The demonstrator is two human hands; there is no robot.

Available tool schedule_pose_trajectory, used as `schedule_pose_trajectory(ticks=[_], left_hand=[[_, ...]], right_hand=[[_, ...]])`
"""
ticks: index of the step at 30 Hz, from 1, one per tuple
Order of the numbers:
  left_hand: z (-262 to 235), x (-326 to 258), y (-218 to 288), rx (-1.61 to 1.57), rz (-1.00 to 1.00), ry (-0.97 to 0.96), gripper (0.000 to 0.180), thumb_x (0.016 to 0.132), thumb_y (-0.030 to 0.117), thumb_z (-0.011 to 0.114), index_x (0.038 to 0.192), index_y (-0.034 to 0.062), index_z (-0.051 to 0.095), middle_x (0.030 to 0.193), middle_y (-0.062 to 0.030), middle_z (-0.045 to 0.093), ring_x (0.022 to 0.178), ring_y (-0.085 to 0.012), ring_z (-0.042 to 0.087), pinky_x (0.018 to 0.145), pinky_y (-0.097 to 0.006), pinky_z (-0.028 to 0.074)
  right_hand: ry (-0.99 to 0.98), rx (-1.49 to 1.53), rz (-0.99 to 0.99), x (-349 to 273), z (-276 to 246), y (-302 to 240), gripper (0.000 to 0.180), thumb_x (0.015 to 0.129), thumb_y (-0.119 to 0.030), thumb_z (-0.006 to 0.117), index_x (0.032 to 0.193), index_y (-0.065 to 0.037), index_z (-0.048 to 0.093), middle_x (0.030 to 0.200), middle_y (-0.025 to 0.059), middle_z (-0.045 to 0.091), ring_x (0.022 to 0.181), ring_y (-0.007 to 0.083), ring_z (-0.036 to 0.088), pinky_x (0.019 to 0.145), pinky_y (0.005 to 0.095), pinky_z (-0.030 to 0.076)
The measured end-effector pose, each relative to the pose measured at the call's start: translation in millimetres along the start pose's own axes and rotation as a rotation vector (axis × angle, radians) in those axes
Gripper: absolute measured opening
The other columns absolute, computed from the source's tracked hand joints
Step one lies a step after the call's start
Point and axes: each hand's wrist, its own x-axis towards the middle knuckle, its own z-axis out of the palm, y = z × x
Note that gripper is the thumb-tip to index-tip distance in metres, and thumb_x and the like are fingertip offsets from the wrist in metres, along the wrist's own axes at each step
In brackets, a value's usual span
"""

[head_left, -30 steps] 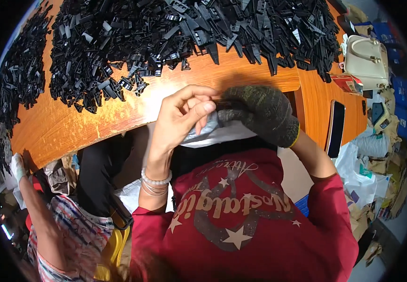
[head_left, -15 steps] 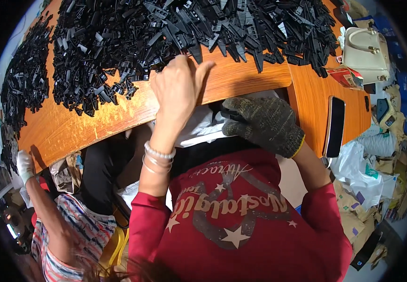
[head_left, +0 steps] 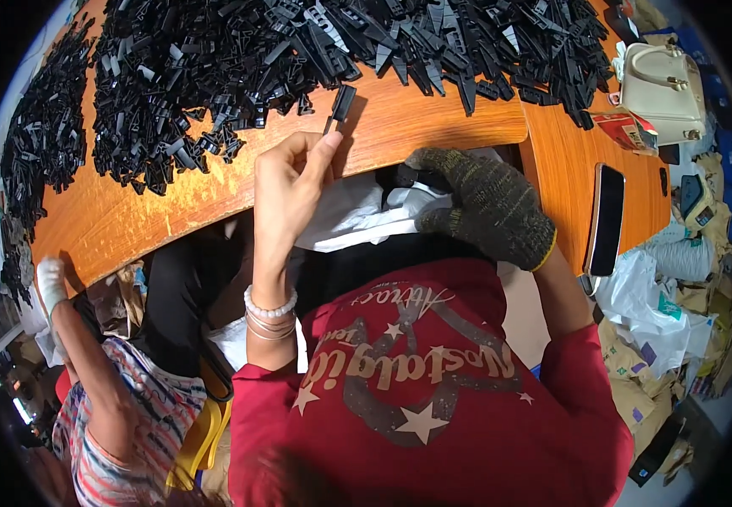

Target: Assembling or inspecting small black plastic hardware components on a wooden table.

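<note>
My bare left hand point(head_left: 291, 182) pinches a slim black plastic piece point(head_left: 344, 103) between thumb and fingers, just above the table's near edge. The piece points up and away, toward the heap of long tapered black plastic parts point(head_left: 484, 51). My right hand point(head_left: 497, 207), in a dark knitted glove with a yellow cuff, hangs over my lap. Its thumb and fingers are apart, with nothing visible between them. Beneath the table edge a white plastic bag point(head_left: 340, 218) spreads across my lap beside the glove; its contents are mostly hidden.
Small black clip-like parts point(head_left: 171, 84) cover the wooden table point(head_left: 433, 127) at left and centre. At right lie a phone point(head_left: 606, 220), a red packet point(head_left: 628, 131) and a cream handbag point(head_left: 660, 89). Another person's white-gloved hand point(head_left: 51, 279) touches the table's left end.
My left hand has drawn back from the heap and now holds a black piece. The right glove's fingers have spread; the dark thing at its fingertips is gone from them.
</note>
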Motion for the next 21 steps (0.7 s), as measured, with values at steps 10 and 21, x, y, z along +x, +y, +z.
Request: schedule_pose_trajectory(ticks=[10, 21], left_hand=[[-1.1, -3.4, -2.0, -0.091, -0.036, -0.047, 0.031, 0.095, 0.025, 0.062, 0.078, -0.0001, 0.064, 0.058, 0.002, 0.056, 0.044, -0.0022, 0.043, 0.04, -0.02, 0.03], [-2.7, -3.3, -4.2, -0.087, -0.031, -0.078, 0.029, 0.095, 0.025, 0.062, 0.081, -0.0006, 0.064, 0.059, 0.0022, 0.055, 0.045, -0.0022, 0.043, 0.041, -0.02, 0.03]], right_hand=[[0.019, 0.061, 0.205, -10.7, 19.1, -10.7, 0.05, 0.089, -0.034, 0.063, 0.13, -0.008, 0.051, 0.117, 0.0164, 0.063, 0.104, 0.034, 0.062, 0.089, 0.0437, 0.049], [0.163, -0.042, 0.178, -15.5, 13.0, -10.3, 0.051, 0.082, -0.026, 0.073, 0.128, -0.011, 0.057, 0.103, 0.0119, 0.068, 0.092, 0.0229, 0.067, 0.078, 0.0348, 0.053]])
